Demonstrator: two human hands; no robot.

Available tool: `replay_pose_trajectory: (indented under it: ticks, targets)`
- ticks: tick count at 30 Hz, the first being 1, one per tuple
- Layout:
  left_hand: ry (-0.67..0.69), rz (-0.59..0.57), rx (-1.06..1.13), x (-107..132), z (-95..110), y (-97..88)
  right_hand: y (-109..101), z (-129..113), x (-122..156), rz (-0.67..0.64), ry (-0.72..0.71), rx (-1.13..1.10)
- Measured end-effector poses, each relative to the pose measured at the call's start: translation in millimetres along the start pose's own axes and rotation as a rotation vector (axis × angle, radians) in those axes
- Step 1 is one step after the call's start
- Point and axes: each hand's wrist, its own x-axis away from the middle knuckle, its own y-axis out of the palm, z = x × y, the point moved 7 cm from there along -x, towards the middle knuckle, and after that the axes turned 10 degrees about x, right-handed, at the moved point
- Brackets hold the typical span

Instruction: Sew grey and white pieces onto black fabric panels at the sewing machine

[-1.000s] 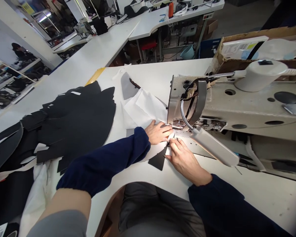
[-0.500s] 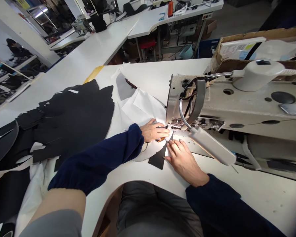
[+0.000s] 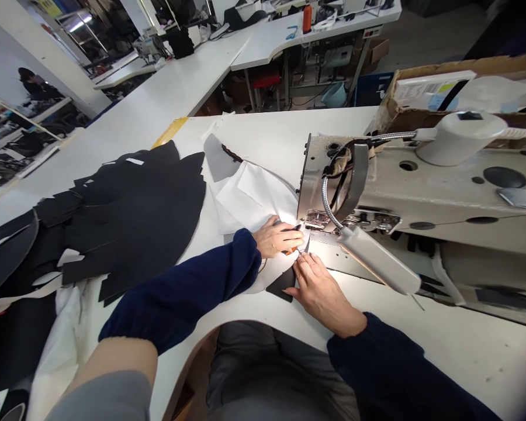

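Fabric assembly (image 3: 249, 202) of white layered cloth, lying flat on a white sewing table (image 3: 263, 131), its long axis running from upper left to lower right and ending at the needle area of an industrial sewing machine head (image 3: 346, 187). Grey panel (image 3: 217, 158) at the far end of the assembly, angled away from the machine. Black tapered piece (image 3: 283, 285) at the near end, its narrow tip pointing up and to the right, toward the fingers. Left hand (image 3: 277, 237): fingers curled and closed around a small orange-handled tool (image 3: 290, 250), exact type too small to tell, with a thin metal tip showing just beyond the fingers; heel of the hand resting on the white cloth, beside the machine's front edge. Right hand (image 3: 322, 295): thumb and forefinger pinched close together at the cloth edge, touching or nearly touching the metal tip; exact grip hidden at this size. Navy sleeves (image 3: 184, 286) on both forearms. Gooseneck lamp (image 3: 379, 260) angled down just right of the right hand, lighting the work area. Stack of black cut panels (image 3: 131, 222) on the table to the left, well apart from both hands. Cardboard box (image 3: 425, 96) behind the machine head, at the table's far edge.
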Motion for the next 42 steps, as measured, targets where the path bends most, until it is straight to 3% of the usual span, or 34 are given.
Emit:
replay_pose_trajectory:
  ticks: [8,14,20,24,35,42]
  targets:
    - [-0.022,0.154,0.142,-7,1,-4.7,-4,16,-3,0.025,0.06,-0.034]
    - [0.089,0.01,0.079,0,-1,-19.6,-4,9,1,0.05,0.006,-0.147]
    - [0.042,0.011,-0.052,-4,0,-9.1,-7,7,8,-0.002,-0.051,-0.321]
    - [0.05,-0.024,-0.055,-7,9,-2.6,-12,5,6,-0.002,-0.083,-0.288]
    - [0.135,-0.156,0.046,-13,12,-9.8,-7,-2,3,0.008,-0.09,-0.175]
    - [0.123,-0.092,0.083,-20,1,-5.1,0,2,-1,0.024,-0.062,-0.156]
